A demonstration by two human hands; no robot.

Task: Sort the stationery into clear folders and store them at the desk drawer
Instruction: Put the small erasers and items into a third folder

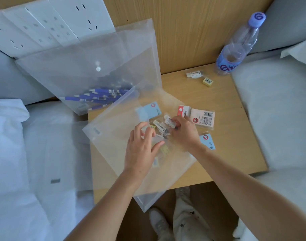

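On the light wooden table (235, 119), the right hand (185, 133) pinches a small wrapped white eraser (170, 122) in its fingers over the translucent clear plastic folder (114, 136), while the left hand (141, 150) rests spread, fingers relaxed, on the folder.

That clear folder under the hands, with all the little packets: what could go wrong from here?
1. The clear folder overhangs the desk at the near edge, so it may slide off and spill.
2. The right hand grips several small erasers at once; one might drop.
3. A yellow eraser and a white packet lie apart near the water bottle and could be forgotten.
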